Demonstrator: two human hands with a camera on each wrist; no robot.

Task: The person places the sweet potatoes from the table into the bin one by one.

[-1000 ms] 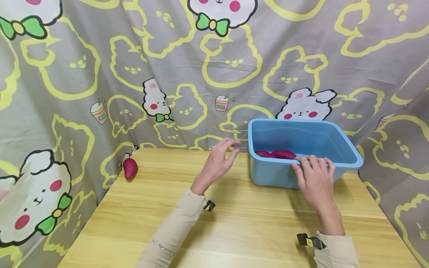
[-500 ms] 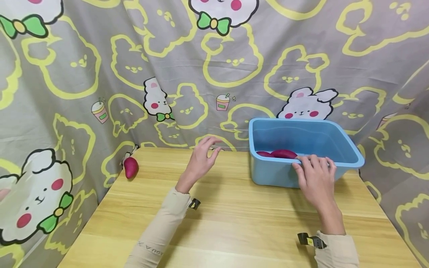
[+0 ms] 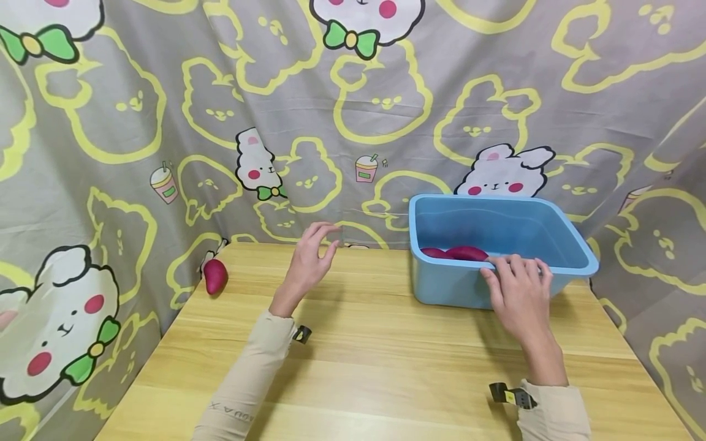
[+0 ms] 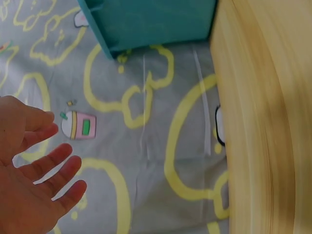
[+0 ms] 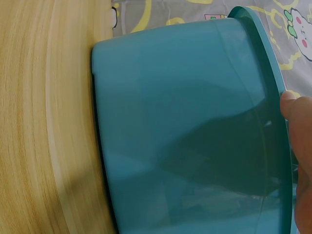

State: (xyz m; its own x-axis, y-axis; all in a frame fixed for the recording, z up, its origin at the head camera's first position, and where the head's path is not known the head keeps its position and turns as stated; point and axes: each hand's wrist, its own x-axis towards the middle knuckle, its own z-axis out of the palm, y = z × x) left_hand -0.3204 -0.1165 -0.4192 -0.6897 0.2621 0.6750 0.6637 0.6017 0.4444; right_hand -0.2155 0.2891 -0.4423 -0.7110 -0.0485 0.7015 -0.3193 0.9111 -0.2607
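At the right of the head view stands a blue plastic bin point(image 3: 452, 282). Two smooth purplish-red rounded things point(image 3: 467, 253) lie inside it, partly hidden by the near wall. My right hand point(image 3: 520, 300) grips the bin's near rim, fingers hooked over the top and thumb on the outer side. In the right wrist view, the thumb point(image 5: 288, 100) lies against the rim. My left hand point(image 3: 310, 260) hovers over the table's back part, fingers loosely bent and nothing in them. A similar purplish-red thing point(image 3: 215, 277), plump with a tapered end, lies at the table's far left corner.
The wooden table point(image 3: 353, 367) carries all of this. A grey curtain point(image 3: 309, 110) with yellow outlines and cartoon rabbits hangs close behind it and along both sides. The bin stands near the back right corner.
My left hand has moved left, away from the bin, toward the table's left part. The right hand stays on the bin's rim, and the bin has not moved.
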